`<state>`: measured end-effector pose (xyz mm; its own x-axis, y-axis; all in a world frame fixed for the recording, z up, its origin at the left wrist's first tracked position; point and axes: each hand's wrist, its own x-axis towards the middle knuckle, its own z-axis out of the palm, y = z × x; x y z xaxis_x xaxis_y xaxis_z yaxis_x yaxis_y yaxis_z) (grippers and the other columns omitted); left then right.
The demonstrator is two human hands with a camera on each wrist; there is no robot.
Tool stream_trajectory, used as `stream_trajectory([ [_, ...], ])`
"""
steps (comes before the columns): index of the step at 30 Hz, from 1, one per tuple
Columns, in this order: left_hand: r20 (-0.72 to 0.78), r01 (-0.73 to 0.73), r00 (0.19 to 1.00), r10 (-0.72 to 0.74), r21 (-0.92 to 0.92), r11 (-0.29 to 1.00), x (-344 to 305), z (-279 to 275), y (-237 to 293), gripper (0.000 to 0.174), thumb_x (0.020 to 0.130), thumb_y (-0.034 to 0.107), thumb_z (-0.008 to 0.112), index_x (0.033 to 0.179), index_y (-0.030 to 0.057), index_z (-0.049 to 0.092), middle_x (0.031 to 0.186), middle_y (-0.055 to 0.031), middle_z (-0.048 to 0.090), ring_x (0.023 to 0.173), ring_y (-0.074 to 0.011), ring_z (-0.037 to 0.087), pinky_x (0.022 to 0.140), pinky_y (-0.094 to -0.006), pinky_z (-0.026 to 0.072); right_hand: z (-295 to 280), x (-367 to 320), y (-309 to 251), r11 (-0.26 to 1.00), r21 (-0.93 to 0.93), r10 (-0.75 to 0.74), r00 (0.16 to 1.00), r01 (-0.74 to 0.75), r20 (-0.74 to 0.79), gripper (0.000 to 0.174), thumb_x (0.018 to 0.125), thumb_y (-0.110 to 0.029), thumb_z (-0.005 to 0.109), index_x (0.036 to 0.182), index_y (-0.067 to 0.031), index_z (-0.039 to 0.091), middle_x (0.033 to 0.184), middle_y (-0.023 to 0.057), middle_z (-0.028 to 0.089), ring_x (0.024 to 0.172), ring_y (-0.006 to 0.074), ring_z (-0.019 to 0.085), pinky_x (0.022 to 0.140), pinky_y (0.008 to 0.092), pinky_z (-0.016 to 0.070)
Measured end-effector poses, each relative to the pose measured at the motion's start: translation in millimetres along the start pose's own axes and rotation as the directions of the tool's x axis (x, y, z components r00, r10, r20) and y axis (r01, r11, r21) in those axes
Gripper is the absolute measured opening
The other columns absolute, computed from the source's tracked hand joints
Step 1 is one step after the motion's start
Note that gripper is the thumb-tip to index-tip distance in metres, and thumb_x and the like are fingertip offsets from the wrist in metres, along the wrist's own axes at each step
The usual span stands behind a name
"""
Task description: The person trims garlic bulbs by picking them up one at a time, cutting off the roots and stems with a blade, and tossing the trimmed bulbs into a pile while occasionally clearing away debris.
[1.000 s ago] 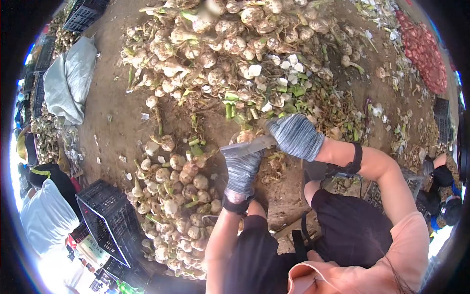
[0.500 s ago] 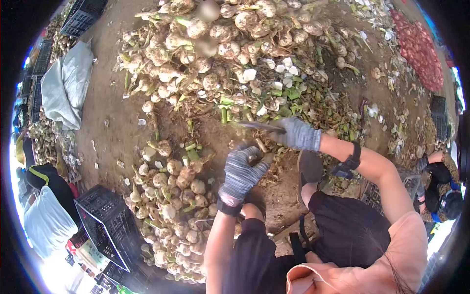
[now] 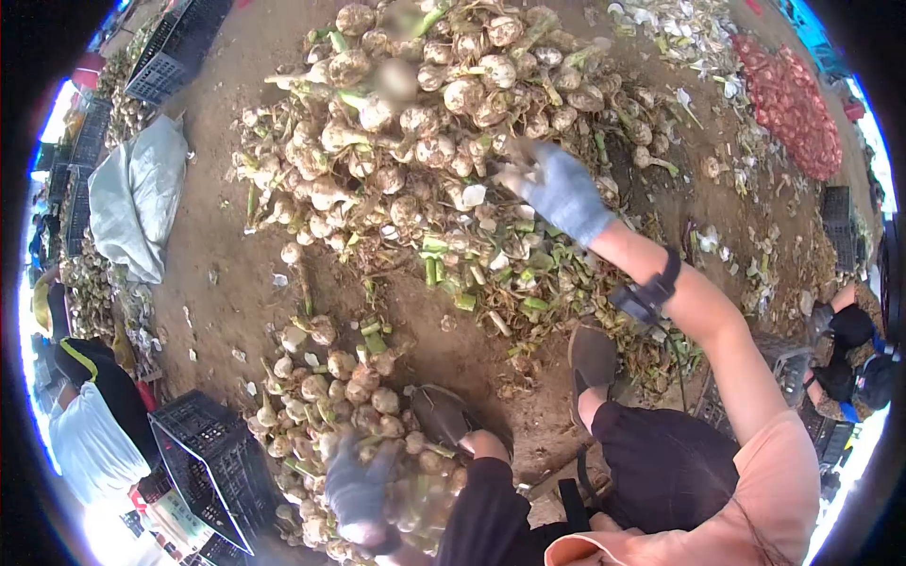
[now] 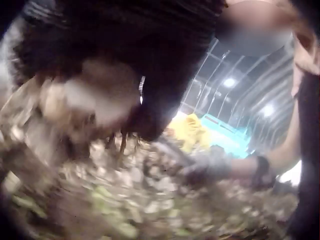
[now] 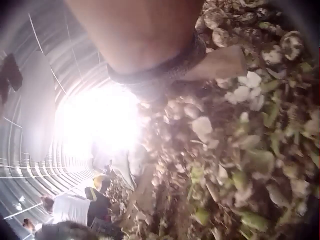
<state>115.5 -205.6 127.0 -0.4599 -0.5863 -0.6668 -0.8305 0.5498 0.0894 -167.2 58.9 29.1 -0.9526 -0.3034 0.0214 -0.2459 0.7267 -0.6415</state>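
Note:
The gloved left hand (image 3: 359, 489) is over the lower heap of trimmed bulbs (image 3: 363, 382), blurred, its fingers appearing spread; no held bulb can be made out. Blurred pale bulbs (image 4: 102, 95) fill the upper left of the left wrist view. Over the right part of the large heap of stemmed bulbs (image 3: 415, 118) reaches the gloved right hand (image 3: 563, 193), its fingers blurred. A knife blade (image 4: 172, 151) extends from that hand in the left wrist view, and its wooden handle (image 5: 220, 65) shows in the right wrist view.
Cut stems and leaves (image 3: 538, 274) lie between the heaps. At the left are a black crate (image 3: 203, 443) and a pale sheet (image 3: 142, 198); red net bags (image 3: 788, 108) lie upper right. The person's shoes (image 3: 593, 358) stand near the cuttings. Other people sit at both sides.
The left hand has moved down and left onto the trimmed bulbs. From beside the left hand, the right hand has moved up to the large heap with the knife.

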Motion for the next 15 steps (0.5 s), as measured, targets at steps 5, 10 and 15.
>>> stream_trajectory([
  [5,-0.255,-0.144,0.962,0.094,-0.186,0.972,3.8,10.3,-21.1,0.057,0.077,0.025,0.071,0.126,0.0044,0.049,0.115,-0.0180,0.058,0.102,-0.0245,0.058,0.088,-0.0328,0.0463,38.2,55.9,11.5,0.924,-0.368,-0.105,0.994,0.106,0.023,0.025,0.087,-0.030,0.056,0.100,-0.0080,0.055,0.068,0.0077,0.056,0.057,0.0201,0.054,0.058,0.0369,0.0501],
  [10,-0.197,-0.447,0.886,0.420,-0.603,0.661,12.7,40.5,37.3,0.045,0.081,0.009,0.066,0.122,-0.0016,0.051,0.113,-0.0140,0.059,0.104,-0.0198,0.056,0.088,-0.0286,0.0464,29.5,30.8,28.2,0.979,-0.189,-0.091,0.991,0.071,-0.103,0.021,0.088,-0.025,0.055,0.102,-0.0098,0.057,0.067,0.0036,0.058,0.052,0.0127,0.052,0.048,0.0293,0.0489],
  [15,0.101,-0.015,0.809,0.578,-0.981,0.192,38.2,76.5,95.8,0.053,0.087,0.026,0.061,0.128,-0.0019,0.042,0.118,-0.0149,0.056,0.102,-0.0179,0.056,0.084,-0.0268,0.0465,-0.4,-41.7,19.2,0.771,0.636,0.188,0.956,0.000,-0.227,0.030,0.085,-0.027,0.060,0.103,-0.0039,0.056,0.072,0.0038,0.061,0.060,0.0107,0.059,0.048,0.0236,0.0490],
])
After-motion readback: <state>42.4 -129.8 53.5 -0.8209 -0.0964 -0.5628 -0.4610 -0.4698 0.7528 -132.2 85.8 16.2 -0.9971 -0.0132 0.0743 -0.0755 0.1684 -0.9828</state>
